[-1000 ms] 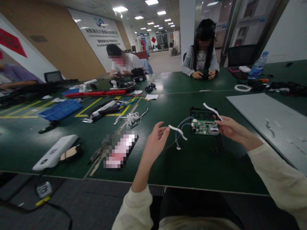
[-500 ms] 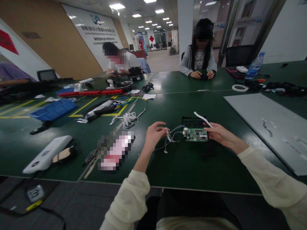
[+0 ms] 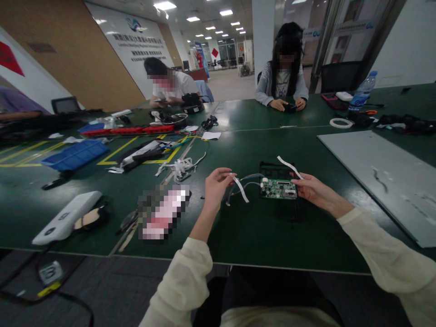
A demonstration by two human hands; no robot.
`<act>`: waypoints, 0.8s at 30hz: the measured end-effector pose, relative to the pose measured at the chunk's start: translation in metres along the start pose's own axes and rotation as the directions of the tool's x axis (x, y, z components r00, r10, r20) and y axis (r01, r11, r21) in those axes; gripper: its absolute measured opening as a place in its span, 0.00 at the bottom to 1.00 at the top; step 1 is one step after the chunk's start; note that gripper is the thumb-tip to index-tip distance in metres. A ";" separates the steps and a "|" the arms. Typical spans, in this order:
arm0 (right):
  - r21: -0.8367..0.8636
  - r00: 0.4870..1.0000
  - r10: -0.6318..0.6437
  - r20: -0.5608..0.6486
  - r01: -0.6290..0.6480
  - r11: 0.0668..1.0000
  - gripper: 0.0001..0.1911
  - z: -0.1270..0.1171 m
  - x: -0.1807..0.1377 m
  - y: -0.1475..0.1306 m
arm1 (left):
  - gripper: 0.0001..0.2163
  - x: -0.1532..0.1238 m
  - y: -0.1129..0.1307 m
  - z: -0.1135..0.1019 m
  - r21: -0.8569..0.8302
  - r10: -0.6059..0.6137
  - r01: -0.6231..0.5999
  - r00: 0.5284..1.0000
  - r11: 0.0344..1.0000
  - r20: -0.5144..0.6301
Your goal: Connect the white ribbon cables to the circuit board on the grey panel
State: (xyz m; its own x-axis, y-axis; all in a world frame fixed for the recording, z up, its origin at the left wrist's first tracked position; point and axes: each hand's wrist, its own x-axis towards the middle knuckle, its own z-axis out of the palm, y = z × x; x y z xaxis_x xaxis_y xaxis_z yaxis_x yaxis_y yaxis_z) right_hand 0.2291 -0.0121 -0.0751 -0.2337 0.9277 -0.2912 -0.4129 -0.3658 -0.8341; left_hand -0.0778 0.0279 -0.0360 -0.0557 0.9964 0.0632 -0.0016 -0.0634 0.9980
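My left hand (image 3: 218, 187) is closed, its thumb and fingertips pinching one end of a short white strip (image 3: 241, 190) that hangs down to the right. My right hand (image 3: 311, 190) grips the right edge of a green circuit board (image 3: 279, 189) set in a black frame (image 3: 272, 169). A second white strip (image 3: 289, 166) sticks up and left from the right fingertips. Thin grey cables (image 3: 250, 178) run from the board's left side toward my left hand; their loose ends dangle beneath it. Whether the strips are tape or flat cable, I cannot tell.
On the green table lie a tangle of white strips (image 3: 180, 170), a blurred-out phone-like object (image 3: 165, 215), a white device (image 3: 66, 217) and a blue tray (image 3: 75, 154). A grey panel (image 3: 381, 177) covers the right side. Across sits a person (image 3: 282, 81); another sits further left.
My left hand has shifted slightly left and up, and the white strip in it now hangs straight, apart from the cables. The board in my right hand has moved slightly right.
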 end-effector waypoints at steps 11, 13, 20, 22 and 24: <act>0.070 0.998 -0.055 -0.011 0.056 0.996 0.17 0.001 -0.002 -0.001 | 0.21 -0.011 0.009 0.002 -0.099 -0.323 0.356 0.913 0.929 0.248; 0.082 0.998 -0.061 -0.009 0.061 0.995 0.16 0.003 -0.004 -0.003 | 0.17 -0.012 0.011 0.003 -0.070 -0.385 0.426 0.867 0.902 0.317; 0.128 0.995 -0.092 -0.029 0.095 0.987 0.17 0.008 -0.008 -0.004 | 0.14 -0.022 0.018 0.000 0.003 -0.394 0.456 0.765 0.890 0.509; 0.126 0.996 -0.086 -0.028 0.089 0.988 0.17 0.008 -0.008 -0.004 | 0.13 -0.024 0.017 0.001 0.040 -0.390 0.432 0.768 0.901 0.508; 0.125 0.997 -0.078 -0.024 0.081 0.989 0.16 0.008 -0.008 -0.004 | 0.12 -0.024 0.014 0.003 0.055 -0.382 0.409 0.787 0.911 0.484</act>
State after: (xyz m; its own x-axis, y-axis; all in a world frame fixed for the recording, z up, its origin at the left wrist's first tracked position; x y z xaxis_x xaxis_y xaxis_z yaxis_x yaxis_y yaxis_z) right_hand 0.2254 -0.0190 -0.0658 -0.1795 0.9550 -0.2362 -0.5368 -0.2962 -0.7900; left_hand -0.0735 0.0029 -0.0238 0.4398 0.8355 -0.3295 0.0311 0.3525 0.9353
